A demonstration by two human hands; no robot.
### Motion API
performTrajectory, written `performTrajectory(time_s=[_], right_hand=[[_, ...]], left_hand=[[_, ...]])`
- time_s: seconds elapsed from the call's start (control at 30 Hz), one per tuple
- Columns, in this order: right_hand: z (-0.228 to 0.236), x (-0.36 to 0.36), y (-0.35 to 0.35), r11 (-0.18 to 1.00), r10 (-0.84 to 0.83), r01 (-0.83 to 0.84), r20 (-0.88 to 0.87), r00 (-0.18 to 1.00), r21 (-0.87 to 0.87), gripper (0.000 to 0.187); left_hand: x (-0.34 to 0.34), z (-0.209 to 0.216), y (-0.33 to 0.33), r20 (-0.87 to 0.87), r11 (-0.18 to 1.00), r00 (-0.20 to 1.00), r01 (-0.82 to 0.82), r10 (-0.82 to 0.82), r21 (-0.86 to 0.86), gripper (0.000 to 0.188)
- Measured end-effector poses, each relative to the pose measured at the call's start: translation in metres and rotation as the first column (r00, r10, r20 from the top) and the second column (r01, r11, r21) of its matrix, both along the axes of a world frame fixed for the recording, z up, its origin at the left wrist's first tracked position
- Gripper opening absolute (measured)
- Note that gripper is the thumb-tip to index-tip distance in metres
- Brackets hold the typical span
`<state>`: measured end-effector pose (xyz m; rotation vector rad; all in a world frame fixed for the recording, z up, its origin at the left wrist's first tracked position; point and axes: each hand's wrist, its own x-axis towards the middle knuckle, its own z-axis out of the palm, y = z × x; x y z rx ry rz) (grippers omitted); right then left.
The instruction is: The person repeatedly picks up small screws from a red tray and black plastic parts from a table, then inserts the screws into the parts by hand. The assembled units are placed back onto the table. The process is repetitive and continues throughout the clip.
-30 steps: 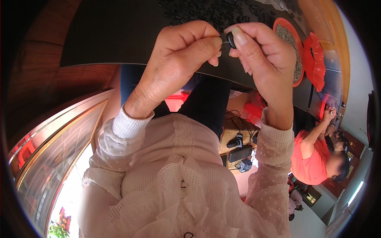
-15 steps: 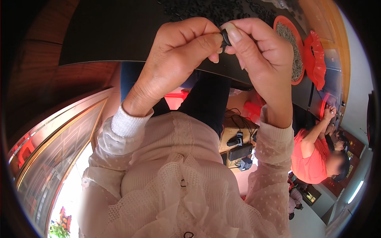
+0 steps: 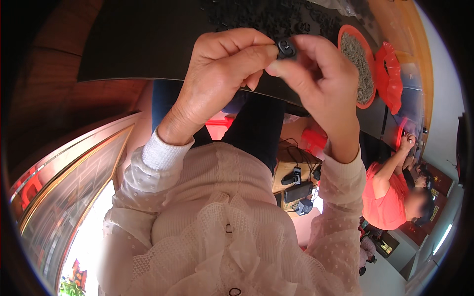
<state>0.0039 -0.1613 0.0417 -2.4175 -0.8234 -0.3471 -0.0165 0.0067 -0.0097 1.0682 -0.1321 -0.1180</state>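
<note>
My left hand [image 3: 228, 61] pinches a small black plastic part [image 3: 286, 48] by its edge, between thumb and forefinger. The part is rounded, with small raised or cut details on its face. Close beside it is my right hand [image 3: 321, 71], its thumb and forefinger parted and slightly blurred. That thumb tip lies near my left fingertips, below the part. Many loose black parts [image 3: 276, 17] are spread on the dark table [image 3: 133, 49] beyond my hands. An orange-red bowl [image 3: 364, 102] to the right holds a heap of small grey metal pieces [image 3: 356, 64].
A red wavy-rimmed dish [image 3: 390, 76] stands right of the bowl, and a clear plastic bag [image 3: 340, 6] lies at the far edge. By my right side, a wooden stool [image 3: 281, 170] carries cables and black devices [image 3: 298, 191]. A person in an orange-red shirt [image 3: 382, 197] works farther right.
My right thumb and forefinger have parted from the black part, and the thumb has dropped lower. The part's face now shows. My left hand still pinches it.
</note>
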Motion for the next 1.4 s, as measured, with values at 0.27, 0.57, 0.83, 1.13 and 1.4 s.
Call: performTrajectory(time_s=[0.27,0.57,0.83,1.13,1.4], right_hand=[[-0.013,0.009,-0.006,0.978,0.139,-0.089,0.273,0.952,-0.188,0.046],[-0.01,0.006,-0.008,0.976,0.162,-0.13,0.182,0.97,-0.172,0.037],[-0.007,0.008,-0.01,0.959,0.245,-0.215,0.157,0.957,-0.187,0.034],[-0.019,0.008,-0.011,0.955,0.217,-0.15,0.258,0.941,-0.254,0.043],[-0.013,0.011,-0.015,0.905,0.302,-0.187,0.268,0.915,-0.382,0.038]], left_hand=[[0.001,0.0,0.002,-0.006,0.998,1.0,0.005,-0.004,0.057,0.014],[0.002,-0.002,0.001,0.051,0.995,0.998,0.041,-0.045,0.086,0.016],[0.005,0.006,0.001,0.045,0.984,0.995,0.077,-0.086,0.161,0.02],[0.002,0.008,-0.001,-0.012,0.985,0.997,0.081,-0.08,0.155,0.016],[0.003,0.002,-0.001,0.086,0.958,0.991,0.08,-0.107,0.276,0.015]])
